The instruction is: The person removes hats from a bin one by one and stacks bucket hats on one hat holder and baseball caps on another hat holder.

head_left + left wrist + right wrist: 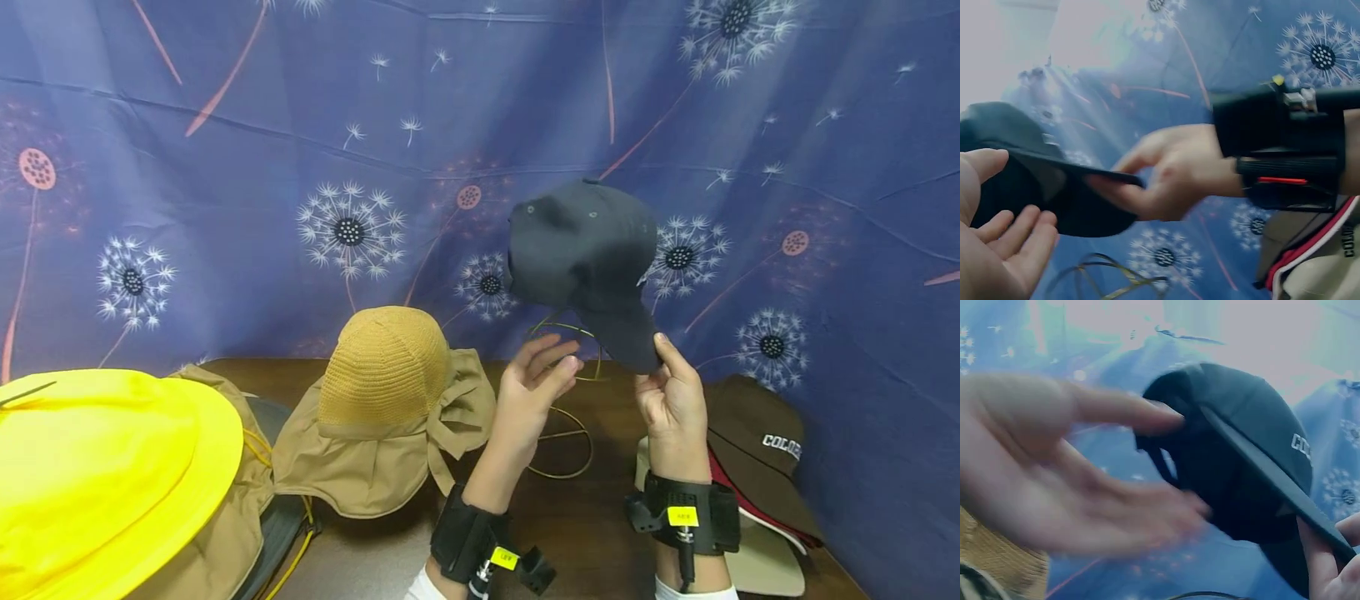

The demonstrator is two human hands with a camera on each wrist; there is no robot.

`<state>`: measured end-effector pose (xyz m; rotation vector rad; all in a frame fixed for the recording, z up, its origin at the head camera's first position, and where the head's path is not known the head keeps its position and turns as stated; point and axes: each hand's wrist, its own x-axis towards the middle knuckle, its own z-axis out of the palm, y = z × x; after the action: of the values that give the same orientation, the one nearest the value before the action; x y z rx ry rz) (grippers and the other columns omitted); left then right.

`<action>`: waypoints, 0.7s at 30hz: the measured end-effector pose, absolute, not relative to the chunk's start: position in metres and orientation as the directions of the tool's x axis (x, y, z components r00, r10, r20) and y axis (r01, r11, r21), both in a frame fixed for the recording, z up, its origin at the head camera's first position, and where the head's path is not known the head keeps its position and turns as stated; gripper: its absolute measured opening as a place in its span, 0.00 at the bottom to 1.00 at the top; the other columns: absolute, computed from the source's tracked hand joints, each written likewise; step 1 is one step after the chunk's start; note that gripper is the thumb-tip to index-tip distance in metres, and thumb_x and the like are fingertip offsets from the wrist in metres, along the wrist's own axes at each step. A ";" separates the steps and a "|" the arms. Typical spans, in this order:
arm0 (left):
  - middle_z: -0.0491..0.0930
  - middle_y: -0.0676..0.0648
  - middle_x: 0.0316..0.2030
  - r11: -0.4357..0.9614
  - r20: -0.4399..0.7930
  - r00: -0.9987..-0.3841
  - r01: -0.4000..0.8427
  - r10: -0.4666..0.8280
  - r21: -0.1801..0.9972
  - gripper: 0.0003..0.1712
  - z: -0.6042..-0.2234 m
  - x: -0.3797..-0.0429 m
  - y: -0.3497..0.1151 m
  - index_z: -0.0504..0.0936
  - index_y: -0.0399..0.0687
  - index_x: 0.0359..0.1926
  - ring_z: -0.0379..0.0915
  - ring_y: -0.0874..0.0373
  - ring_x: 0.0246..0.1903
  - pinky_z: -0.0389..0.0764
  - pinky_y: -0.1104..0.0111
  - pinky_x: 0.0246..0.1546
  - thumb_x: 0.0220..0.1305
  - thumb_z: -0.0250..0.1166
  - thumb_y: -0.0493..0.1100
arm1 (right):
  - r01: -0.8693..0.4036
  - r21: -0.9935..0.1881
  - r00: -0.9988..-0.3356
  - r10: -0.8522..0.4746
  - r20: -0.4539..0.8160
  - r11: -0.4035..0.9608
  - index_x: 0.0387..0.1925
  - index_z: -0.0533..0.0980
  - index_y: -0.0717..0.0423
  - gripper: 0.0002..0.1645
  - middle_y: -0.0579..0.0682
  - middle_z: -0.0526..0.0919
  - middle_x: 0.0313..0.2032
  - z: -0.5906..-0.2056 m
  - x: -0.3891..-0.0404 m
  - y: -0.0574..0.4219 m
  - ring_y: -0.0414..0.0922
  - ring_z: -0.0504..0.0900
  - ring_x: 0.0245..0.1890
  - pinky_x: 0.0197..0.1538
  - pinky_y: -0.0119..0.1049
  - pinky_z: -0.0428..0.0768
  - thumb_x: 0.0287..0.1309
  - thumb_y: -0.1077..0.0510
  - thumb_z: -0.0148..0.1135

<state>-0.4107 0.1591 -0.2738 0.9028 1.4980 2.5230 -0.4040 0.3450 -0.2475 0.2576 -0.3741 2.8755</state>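
Note:
A dark cap (pixel 581 242) is up in the air in front of the backdrop, its brim pointing down to the right. My right hand (pixel 675 408) pinches the edge of that brim between thumb and fingers. Below the crown, my left hand (pixel 528 387) has its fingers spread and holds nothing. In the right wrist view the left hand (pixel 1066 469) looks blurred, with fingertips beside the cap's rear opening, and white lettering shows on the crown's front. Behind and below the hands stands a gold wire stand (pixel 564 477), partly hidden by the left hand.
A tan hat with a neck flap (pixel 382 375) stands left of the hands. Further left, a bright yellow hat (pixel 112 475) covers other hats. On the right, a brown cap (pixel 757 433) lies on more caps. A blue dandelion-print cloth (pixel 225 208) hangs behind the dark wooden table (pixel 345 558).

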 end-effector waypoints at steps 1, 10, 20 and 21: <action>0.72 0.37 0.62 -0.499 0.441 -0.824 0.232 0.356 0.835 0.30 -0.276 -0.413 0.165 0.62 0.43 0.66 0.78 0.53 0.52 0.78 0.63 0.59 0.67 0.61 0.42 | -0.265 -0.240 -0.955 0.220 0.201 -0.934 0.48 0.71 0.68 0.12 0.59 0.80 0.41 -0.248 -0.405 0.340 0.53 0.86 0.38 0.41 0.39 0.87 0.64 0.74 0.48; 0.80 0.30 0.47 -0.438 0.457 -0.854 0.322 0.249 0.839 0.22 -0.290 -0.425 0.194 0.69 0.35 0.59 0.82 0.39 0.45 0.85 0.64 0.48 0.66 0.61 0.39 | -0.485 -0.361 -0.873 0.465 0.147 -0.797 0.40 0.66 0.64 0.08 0.54 0.76 0.34 -0.255 -0.411 0.305 0.45 0.84 0.31 0.35 0.31 0.86 0.61 0.74 0.52; 0.80 0.25 0.42 -0.482 0.451 -0.877 0.328 0.163 0.813 0.18 -0.290 -0.429 0.196 0.73 0.35 0.56 0.82 0.34 0.38 0.87 0.67 0.39 0.67 0.58 0.36 | -0.407 -0.415 -0.912 0.389 0.132 -0.813 0.33 0.76 0.67 0.07 0.54 0.83 0.30 -0.254 -0.410 0.323 0.46 0.85 0.28 0.30 0.37 0.85 0.63 0.71 0.51; 0.80 0.25 0.42 -0.474 0.443 -0.877 0.315 0.185 0.822 0.18 -0.291 -0.430 0.197 0.73 0.36 0.57 0.82 0.35 0.38 0.86 0.69 0.39 0.68 0.58 0.36 | -0.406 -0.431 -0.912 0.390 0.130 -0.806 0.33 0.76 0.66 0.07 0.54 0.83 0.29 -0.253 -0.409 0.328 0.46 0.85 0.28 0.29 0.37 0.85 0.63 0.71 0.52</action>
<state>-0.4299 0.1966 -0.2912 0.7892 1.6475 2.6524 -0.4092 0.3282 -0.2532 0.0490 -0.6424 2.6425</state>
